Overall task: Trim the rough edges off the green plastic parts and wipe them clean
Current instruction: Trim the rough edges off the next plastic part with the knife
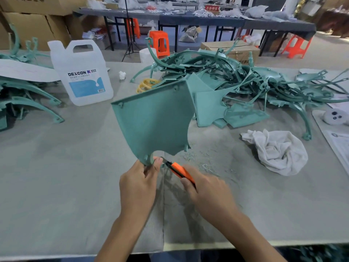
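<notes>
Left hand (138,188) pinching bottom tab of flat teal-green plastic panel (153,118), thumb on front, fingers curled behind, panel standing upright above grey table (56,167). Right hand (205,193) wrapped tight round orange utility knife (179,171), blade tip right at panel's lower notch, next to left thumb. Crumpled white rag (277,150) lying off to right. Tangled pile of green parts (245,87) behind.

Green panel (153,118): moulded plastic, matt, smooth face. Pile of green parts (245,82): same plastic, faint sheen on curved strips. Utility knife (180,171): orange plastic body, smooth. Rag (277,150): white cloth, crumpled, soft weave. Table cover (56,167): grey felt-like cloth, matt, slightly rough. Jug (83,72): translucent white plastic, glossy printed label. Cardboard boxes (34,25): brown, matt. Stools (160,42): orange plastic, glossy.
</notes>
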Motion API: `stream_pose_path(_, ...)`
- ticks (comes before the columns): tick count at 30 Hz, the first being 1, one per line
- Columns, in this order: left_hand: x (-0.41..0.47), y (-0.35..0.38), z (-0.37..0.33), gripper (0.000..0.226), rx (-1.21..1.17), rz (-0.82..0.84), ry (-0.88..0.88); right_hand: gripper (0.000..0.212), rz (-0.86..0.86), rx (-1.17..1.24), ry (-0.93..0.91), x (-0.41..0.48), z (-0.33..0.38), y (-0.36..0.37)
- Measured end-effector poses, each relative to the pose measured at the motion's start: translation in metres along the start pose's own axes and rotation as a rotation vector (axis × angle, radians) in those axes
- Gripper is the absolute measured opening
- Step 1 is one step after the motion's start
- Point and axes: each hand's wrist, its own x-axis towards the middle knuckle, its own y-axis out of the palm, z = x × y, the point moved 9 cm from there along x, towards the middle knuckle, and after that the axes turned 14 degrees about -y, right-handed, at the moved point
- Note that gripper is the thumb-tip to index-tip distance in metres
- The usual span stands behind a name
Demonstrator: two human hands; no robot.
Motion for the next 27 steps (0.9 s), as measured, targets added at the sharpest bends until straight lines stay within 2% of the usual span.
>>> stream_pose_path(7,-0.002,-0.003,-0.006,0.043,0.094,-0.006,0.009,0.039,-0.059,-0.109,0.012,-0.001,-0.004,-0.006)
stream_pose_path(9,-0.001,-0.004,-0.007,0.043,0.088,-0.008,0.006,0.038,-0.12,-0.131,0.073,-0.003,-0.018,-0.018)
stream_pose_path(12,0.0,-0.003,-0.004,0.043,0.064,-0.003,0.0,0.034,-0.116,-0.071,0.128,-0.012,-0.035,-0.025)
stream_pose_path(16,0.0,-0.004,-0.006,0.042,0.058,-0.01,-0.026,0.036,-0.081,0.032,0.032,-0.019,-0.008,-0.015)
stream_pose_path(21,-0.002,-0.001,-0.01,0.044,0.1,-0.007,-0.024,0.048,-0.069,-0.043,0.012,-0.018,-0.001,-0.001)
stream_pose_path(27,0.001,-0.003,-0.009,0.033,0.086,-0.006,-0.033,0.049,-0.191,-0.075,0.018,-0.017,-0.005,-0.007)
